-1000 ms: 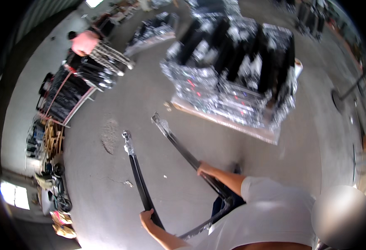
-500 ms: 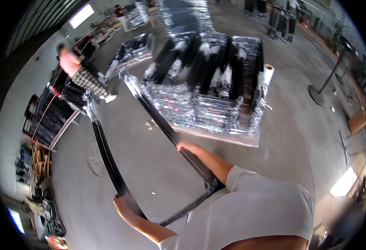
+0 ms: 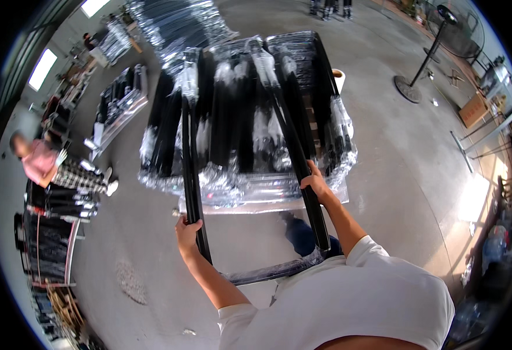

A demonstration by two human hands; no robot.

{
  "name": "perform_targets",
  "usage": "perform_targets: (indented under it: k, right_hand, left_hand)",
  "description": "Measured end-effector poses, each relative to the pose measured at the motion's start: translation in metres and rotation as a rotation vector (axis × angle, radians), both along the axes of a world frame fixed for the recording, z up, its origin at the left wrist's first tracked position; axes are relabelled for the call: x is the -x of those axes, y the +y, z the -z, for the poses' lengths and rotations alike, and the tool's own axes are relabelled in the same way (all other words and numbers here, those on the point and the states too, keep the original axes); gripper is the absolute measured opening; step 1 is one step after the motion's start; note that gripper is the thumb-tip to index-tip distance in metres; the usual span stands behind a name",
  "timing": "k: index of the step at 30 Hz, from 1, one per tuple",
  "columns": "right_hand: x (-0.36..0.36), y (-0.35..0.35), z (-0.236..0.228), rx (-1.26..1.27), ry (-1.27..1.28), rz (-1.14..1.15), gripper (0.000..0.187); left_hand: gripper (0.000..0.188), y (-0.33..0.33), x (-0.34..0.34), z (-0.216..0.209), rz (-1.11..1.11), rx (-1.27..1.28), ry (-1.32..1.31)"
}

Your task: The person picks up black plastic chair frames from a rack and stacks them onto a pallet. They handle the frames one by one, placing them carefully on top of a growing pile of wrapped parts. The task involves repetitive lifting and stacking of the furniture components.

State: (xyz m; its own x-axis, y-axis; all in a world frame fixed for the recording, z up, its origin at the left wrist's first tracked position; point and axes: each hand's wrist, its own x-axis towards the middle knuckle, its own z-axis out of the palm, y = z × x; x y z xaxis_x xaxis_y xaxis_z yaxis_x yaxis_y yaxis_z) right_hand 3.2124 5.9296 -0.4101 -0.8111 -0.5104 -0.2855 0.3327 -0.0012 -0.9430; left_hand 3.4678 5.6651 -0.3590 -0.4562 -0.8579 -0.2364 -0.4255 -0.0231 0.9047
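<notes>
Both my hands carry a long black U-shaped frame (image 3: 192,169), its two bars pointing away from me. Clear plastic film covers the far ends and the crosspiece close to my waist. My left hand (image 3: 188,234) is closed around the left bar. Around the right bar, my right hand (image 3: 315,182) is closed as well. Beyond and below the bars lies a stack of black frames (image 3: 232,128) wrapped in shiny film, and the far ends of my frame overlap it in view. Whether they touch it I cannot tell.
Left, a person (image 3: 52,163) in a pink top stands by a rack of black parts (image 3: 49,251). A smaller wrapped bundle (image 3: 119,105) lies far left. Behind the stack is a film roll (image 3: 338,80). A pedestal fan (image 3: 422,64) and a cardboard box (image 3: 474,111) are at right.
My body has turned and come nearer the wrapped stack. The frame has swung right, from beside the stack to over it in view. Both hands keep their grip.
</notes>
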Motion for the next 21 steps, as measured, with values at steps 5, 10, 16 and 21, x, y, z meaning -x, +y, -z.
perform_targets:
  k: [5, 10, 16, 21]
  right_hand:
    - [0.086, -0.01, 0.006, -0.017, -0.044, 0.183, 0.066]
    - [0.133, -0.03, -0.005, -0.093, -0.13, 0.272, 0.068]
    - [0.184, -0.056, -0.01, -0.131, -0.206, 0.291, 0.083]
    - [0.231, -0.083, -0.01, -0.23, -0.207, 0.211, 0.087]
  left_hand:
    - [0.026, -0.056, 0.141, 0.023, 0.163, -0.157, 0.019]
    - [0.031, -0.086, 0.224, 0.03, 0.257, -0.161, -0.055]
    - [0.06, -0.101, 0.274, 0.012, 0.208, -0.304, -0.179]
    - [0.024, -0.121, 0.307, 0.039, 0.174, -0.118, -0.138]
